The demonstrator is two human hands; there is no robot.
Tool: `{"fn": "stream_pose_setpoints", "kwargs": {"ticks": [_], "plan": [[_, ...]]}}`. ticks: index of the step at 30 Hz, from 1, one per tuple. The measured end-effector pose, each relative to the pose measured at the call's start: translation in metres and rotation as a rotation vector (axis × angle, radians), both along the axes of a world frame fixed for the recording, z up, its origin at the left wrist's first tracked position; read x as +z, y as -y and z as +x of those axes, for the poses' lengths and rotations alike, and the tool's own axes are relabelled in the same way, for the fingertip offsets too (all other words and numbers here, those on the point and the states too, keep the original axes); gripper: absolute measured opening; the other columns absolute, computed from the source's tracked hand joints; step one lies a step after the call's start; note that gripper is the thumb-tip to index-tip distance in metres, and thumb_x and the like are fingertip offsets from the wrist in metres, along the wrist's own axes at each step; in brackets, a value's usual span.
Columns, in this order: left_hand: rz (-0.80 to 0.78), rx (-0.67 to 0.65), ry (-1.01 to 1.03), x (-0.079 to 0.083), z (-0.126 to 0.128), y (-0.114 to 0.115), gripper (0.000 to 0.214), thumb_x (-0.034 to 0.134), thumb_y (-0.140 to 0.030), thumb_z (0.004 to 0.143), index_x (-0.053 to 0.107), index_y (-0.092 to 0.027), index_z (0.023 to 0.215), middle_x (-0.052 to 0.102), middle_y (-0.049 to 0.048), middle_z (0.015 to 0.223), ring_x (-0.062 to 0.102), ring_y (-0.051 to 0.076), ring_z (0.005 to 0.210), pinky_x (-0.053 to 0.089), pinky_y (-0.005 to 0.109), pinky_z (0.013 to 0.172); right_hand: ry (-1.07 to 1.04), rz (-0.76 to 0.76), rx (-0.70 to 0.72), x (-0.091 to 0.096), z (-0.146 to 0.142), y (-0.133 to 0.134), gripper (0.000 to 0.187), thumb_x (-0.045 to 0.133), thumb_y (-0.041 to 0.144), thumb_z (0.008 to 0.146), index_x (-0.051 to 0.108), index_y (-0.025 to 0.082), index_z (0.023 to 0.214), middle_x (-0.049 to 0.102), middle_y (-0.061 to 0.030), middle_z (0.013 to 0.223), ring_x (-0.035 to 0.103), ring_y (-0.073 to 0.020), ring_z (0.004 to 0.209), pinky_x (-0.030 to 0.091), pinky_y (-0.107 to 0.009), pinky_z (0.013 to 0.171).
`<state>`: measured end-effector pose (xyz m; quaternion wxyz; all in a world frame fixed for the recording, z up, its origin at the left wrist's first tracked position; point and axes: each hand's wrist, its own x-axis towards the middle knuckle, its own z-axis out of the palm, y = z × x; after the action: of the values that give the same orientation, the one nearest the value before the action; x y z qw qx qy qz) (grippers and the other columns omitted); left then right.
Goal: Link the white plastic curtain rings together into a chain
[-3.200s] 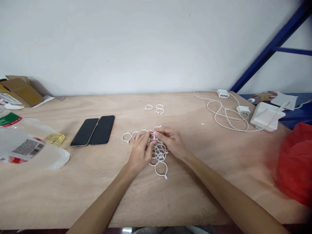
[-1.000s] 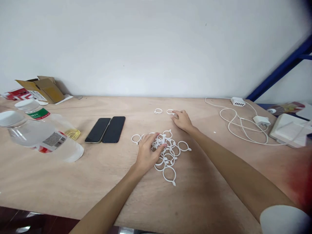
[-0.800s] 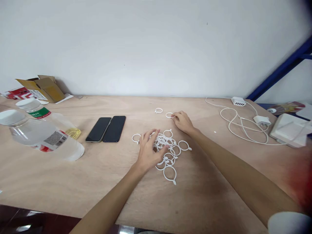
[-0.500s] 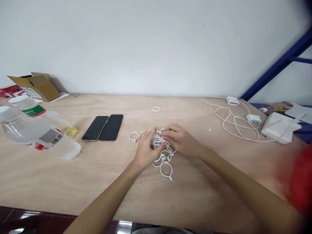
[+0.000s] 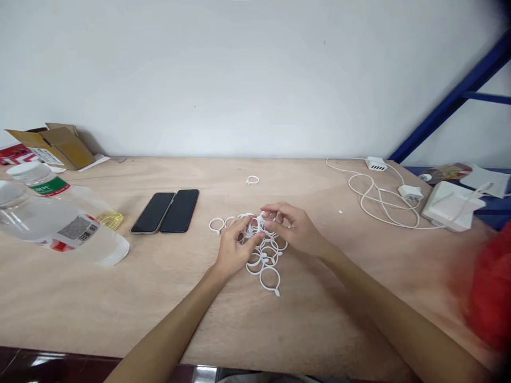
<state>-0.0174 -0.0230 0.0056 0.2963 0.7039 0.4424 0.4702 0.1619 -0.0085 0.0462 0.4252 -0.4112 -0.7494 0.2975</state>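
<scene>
A pile of white plastic rings [image 5: 270, 279], each with a small flat tab, lies on the wooden table and partly overlaps. My left hand [image 5: 233, 250] pinches one white ring [image 5: 258, 225] over the pile, with thumb and forefinger on either side of it. My right hand [image 5: 297, 229] has its fingers curled and its fingertips at the same ring's right upper edge; exactly where they grip is too small to make out. Part of the pile is hidden beneath both hands. One separate white ring [image 5: 253, 180] lies farther back on the table.
Two phones [image 5: 179, 211] lie side by side left of the pile. Large plastic bottles [image 5: 107, 250] and an open cardboard box [image 5: 74, 151] are at the left. A white cable [image 5: 365, 199] and chargers [image 5: 376, 164] lie right. Something red [image 5: 493, 290] is at the right edge.
A white ring now shows upright between my hands, pinched by the left thumb and forefinger. My right fingers have shifted slightly at it. The whole view has moved a little.
</scene>
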Motion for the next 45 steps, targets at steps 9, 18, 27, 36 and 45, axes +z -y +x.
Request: {"fn": "stream_pose_setpoints", "kwargs": {"ticks": [9, 18, 27, 36, 45], "plan": [[-0.009, 0.012, 0.034, 0.000, -0.001, -0.001, 0.033, 0.065, -0.030, 0.081, 0.066, -0.018, 0.112, 0.068, 0.0077, 0.098, 0.059, 0.021, 0.092, 0.046, 0.033, 0.082, -0.286, -0.189, -0.026, -0.014, -0.024, -0.001, 0.021, 0.064, 0.039, 0.081, 0.074, 0.021, 0.081, 0.068, -0.0044, 0.080, 0.062, -0.0170, 0.078, 0.048, -0.031, 0.071], [-0.038, 0.039, 0.093, -0.007, 0.000, -0.003, 0.034, 0.066, -0.032, 0.080, 0.065, -0.018, 0.111, 0.067, 0.0092, 0.106, 0.060, 0.022, 0.097, 0.047, 0.035, 0.086, -0.362, -0.236, -0.001, -0.012, -0.027, -0.006, 0.018, 0.068, 0.038, 0.077, 0.074, 0.020, 0.078, 0.068, -0.0045, 0.082, 0.062, -0.0173, 0.079, 0.049, -0.031, 0.072], [-0.010, 0.020, 0.052, -0.005, 0.000, -0.003, 0.031, 0.064, -0.030, 0.082, 0.065, -0.017, 0.109, 0.067, 0.0086, 0.103, 0.059, 0.021, 0.096, 0.047, 0.035, 0.085, -0.308, -0.149, -0.038, -0.013, -0.027, -0.004, 0.017, 0.068, 0.036, 0.077, 0.074, 0.020, 0.076, 0.068, -0.0052, 0.079, 0.061, -0.0172, 0.076, 0.048, -0.031, 0.068], [0.027, 0.127, -0.033, -0.008, 0.000, -0.005, 0.044, 0.064, -0.019, 0.077, 0.060, -0.017, 0.120, 0.066, 0.0101, 0.111, 0.057, 0.023, 0.105, 0.045, 0.041, 0.094, -0.089, -0.224, -0.131, -0.017, -0.025, -0.095, 0.030, 0.058, 0.037, 0.081, 0.072, 0.017, 0.098, 0.070, -0.0084, 0.098, 0.062, -0.0201, 0.088, 0.048, -0.034, 0.081], [0.085, 0.169, -0.138, -0.002, 0.001, 0.000, 0.046, 0.063, -0.019, 0.076, 0.059, -0.019, 0.121, 0.059, 0.0099, 0.122, 0.050, 0.025, 0.115, 0.038, 0.044, 0.102, 0.645, -0.049, -0.436, -0.052, -0.037, -0.135, 0.027, 0.046, 0.025, 0.088, 0.067, 0.019, 0.103, 0.058, -0.0126, 0.105, 0.055, -0.0238, 0.100, 0.040, -0.034, 0.090]]}}
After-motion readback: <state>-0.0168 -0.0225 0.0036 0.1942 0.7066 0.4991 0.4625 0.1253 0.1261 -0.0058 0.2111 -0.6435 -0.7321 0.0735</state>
